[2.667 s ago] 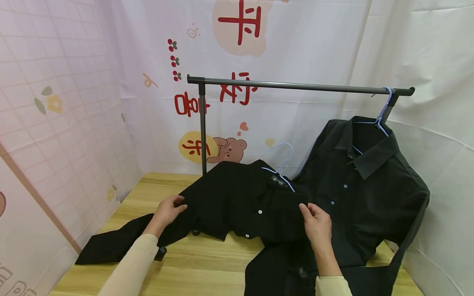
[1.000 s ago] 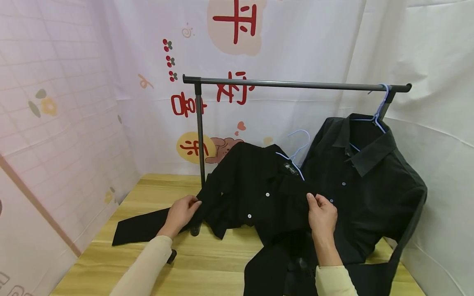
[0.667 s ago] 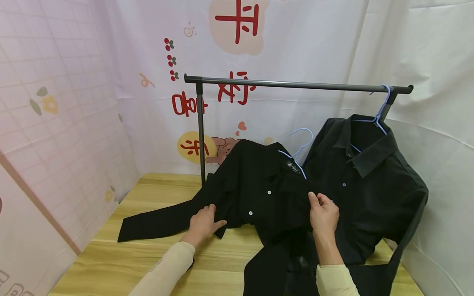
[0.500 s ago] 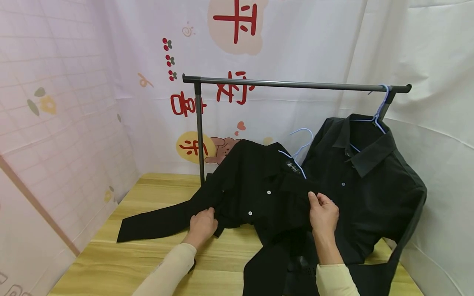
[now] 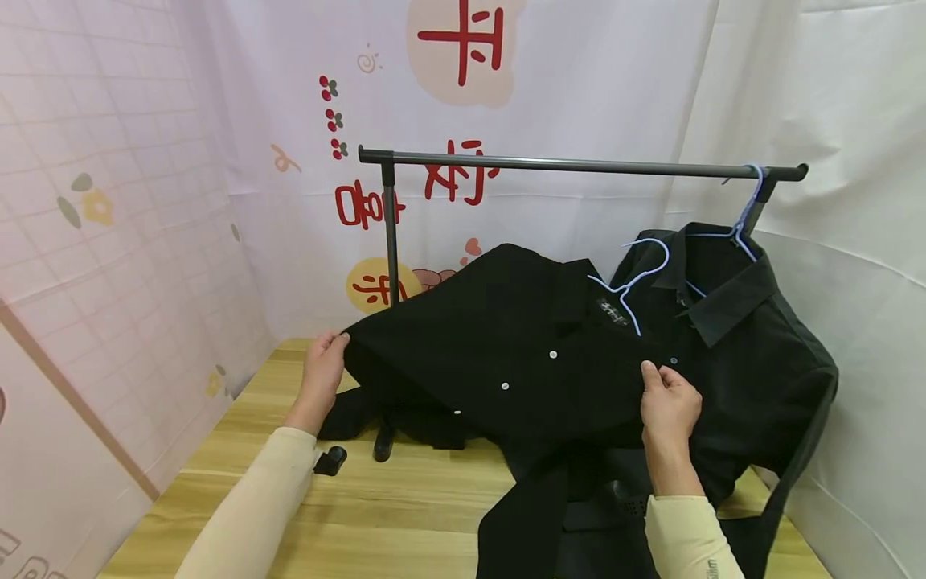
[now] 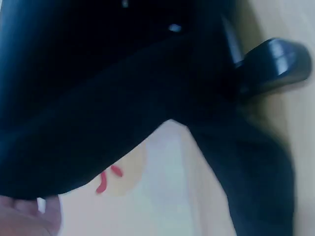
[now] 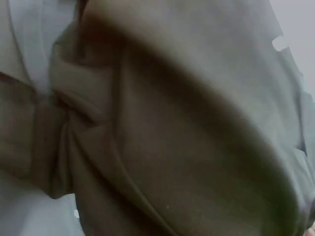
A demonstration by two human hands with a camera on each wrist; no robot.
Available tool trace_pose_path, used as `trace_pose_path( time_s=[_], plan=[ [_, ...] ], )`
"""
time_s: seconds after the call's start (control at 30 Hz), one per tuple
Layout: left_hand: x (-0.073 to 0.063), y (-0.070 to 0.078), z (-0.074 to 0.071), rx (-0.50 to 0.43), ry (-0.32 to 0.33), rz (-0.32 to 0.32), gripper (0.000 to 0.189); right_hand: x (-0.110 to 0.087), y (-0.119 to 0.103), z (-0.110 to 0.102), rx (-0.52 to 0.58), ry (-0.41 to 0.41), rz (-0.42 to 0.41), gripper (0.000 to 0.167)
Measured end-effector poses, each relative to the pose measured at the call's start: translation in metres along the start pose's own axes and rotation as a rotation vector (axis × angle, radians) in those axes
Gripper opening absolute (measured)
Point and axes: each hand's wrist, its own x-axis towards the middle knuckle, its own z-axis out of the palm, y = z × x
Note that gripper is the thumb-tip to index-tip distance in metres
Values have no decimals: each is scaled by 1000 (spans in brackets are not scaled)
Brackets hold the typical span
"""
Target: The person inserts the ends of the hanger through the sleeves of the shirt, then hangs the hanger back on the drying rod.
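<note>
A black button-up shirt (image 5: 463, 322) with white buttons stretches between my two hands in the head view. My left hand (image 5: 321, 378) pinches its edge at the left, in front of the rack's left post. On the right, my right hand (image 5: 671, 408) pinches the cloth beneath the collar. A light blue hanger (image 5: 628, 288) sits in the neck opening, its hook free of the rail. In the left wrist view, fingers (image 6: 29, 216) show at the cloth's lower edge. Folded cloth (image 7: 172, 128) fills most of the right wrist view.
A dark metal clothes rack (image 5: 564, 164) stands on the wooden table (image 5: 405, 507). Another black shirt (image 5: 731, 362) hangs at its right end on a blue hanger (image 5: 752, 201). Black rack feet (image 5: 383, 444) show at left. A printed white curtain (image 5: 579, 72) backs the scene.
My left hand has shifted from lower on the sleeve up and left, spreading the shirt outward. My right hand has moved right and slightly up, and the hanger has shifted right with the shirt.
</note>
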Motion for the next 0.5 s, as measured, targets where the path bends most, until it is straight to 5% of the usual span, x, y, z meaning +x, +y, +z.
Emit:
trace_pose_path(
  time_s=[0.13, 0.23, 0.37, 0.5],
  plan=[
    [5, 7, -14, -10, -42, 86, 42, 7, -4, 0, 42, 40, -42, 48],
    [3, 0, -20, 240, -181, 125, 41, 10, -4, -1, 50, 48, -33, 51],
    [-1, -22, -25, 617, -449, 208, 29, 9, 0, -4, 20, 48, 14, 51],
    [-6, -45, -36, 740, -512, 237, 33, 9, 6, -6, 3, 60, 26, 52]
  ],
)
